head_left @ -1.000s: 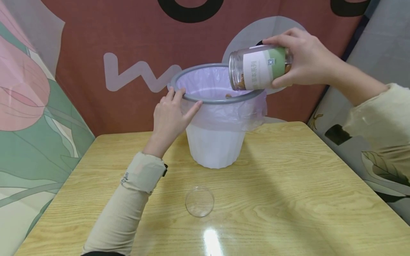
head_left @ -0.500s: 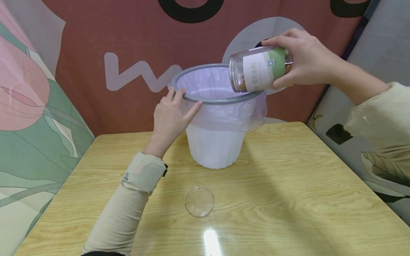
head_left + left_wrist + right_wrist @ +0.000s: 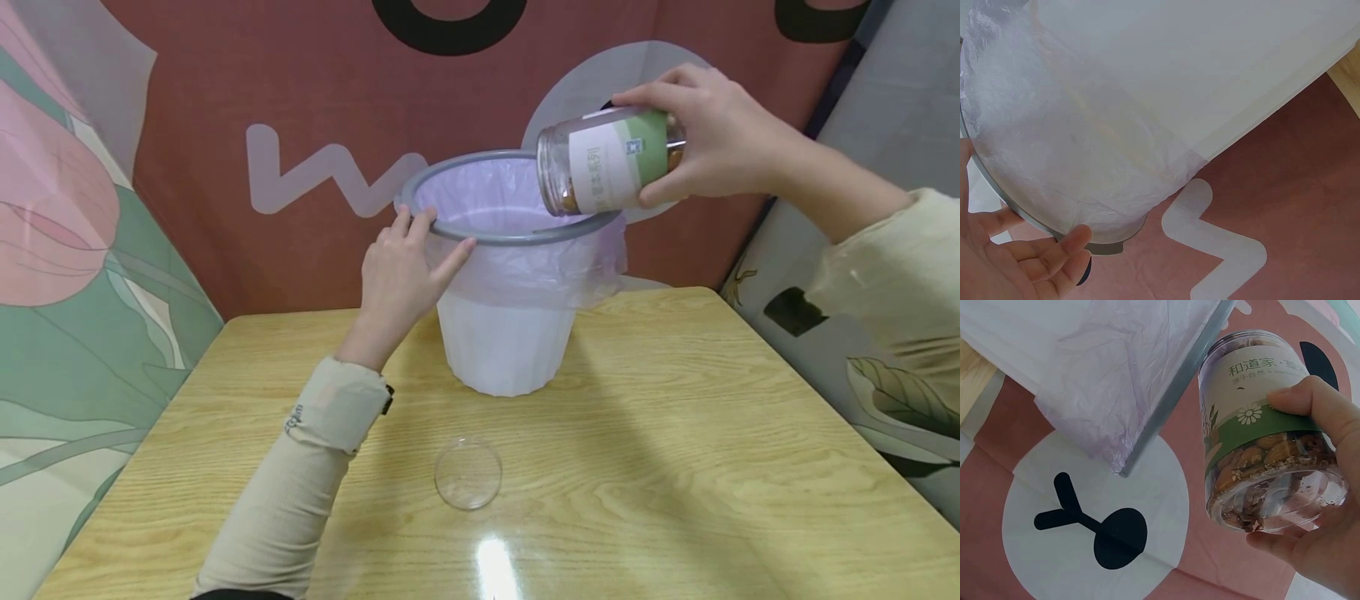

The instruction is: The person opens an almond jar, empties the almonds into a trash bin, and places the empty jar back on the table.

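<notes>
My right hand [image 3: 720,137] grips a clear jar [image 3: 611,162] round its base end. The jar lies nearly on its side, its uncapped mouth tipped slightly down over the right part of a white trash bin [image 3: 510,346]. Almonds [image 3: 1279,453] and small brown bits show inside near the jar's base in the right wrist view. My left hand [image 3: 397,275] holds the bin's grey rim [image 3: 517,237] at its left side, fingers hooked over it and thumb along the front. A thin lilac bag [image 3: 487,187] lines the bin and hangs outside; its bottom is hidden.
A clear round lid [image 3: 468,473] lies flat on the wooden table [image 3: 675,467], in front of the bin. Close behind the bin hangs a red printed cloth [image 3: 315,75], with patterned cloths at both sides.
The jar's mouth dipped slightly during the first half second and has stayed about level since. A brown piece visible under the mouth one second ago is gone from sight. My left hand keeps its place.
</notes>
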Motion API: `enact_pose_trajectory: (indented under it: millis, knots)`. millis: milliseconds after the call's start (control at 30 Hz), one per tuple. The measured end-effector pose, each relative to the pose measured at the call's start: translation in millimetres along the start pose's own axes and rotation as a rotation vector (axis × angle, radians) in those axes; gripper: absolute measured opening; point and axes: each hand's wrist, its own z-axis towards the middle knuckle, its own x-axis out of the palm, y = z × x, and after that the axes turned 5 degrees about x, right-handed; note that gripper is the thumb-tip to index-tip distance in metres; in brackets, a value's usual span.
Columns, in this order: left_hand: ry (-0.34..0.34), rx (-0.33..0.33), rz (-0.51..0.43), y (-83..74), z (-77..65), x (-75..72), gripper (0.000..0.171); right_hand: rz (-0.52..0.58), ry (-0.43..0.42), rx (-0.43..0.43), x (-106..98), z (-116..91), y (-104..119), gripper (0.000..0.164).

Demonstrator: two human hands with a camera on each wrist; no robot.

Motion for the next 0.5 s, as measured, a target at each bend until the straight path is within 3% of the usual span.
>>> enact_pose_trajectory:
  millis: [500]
  knots:
    - [0.007, -0.005, 0.011, 0.6, -0.3, 0.1, 0.067, -0.002, 0.016, -0.010, -1.6, 3.4, 2.9, 0.082]
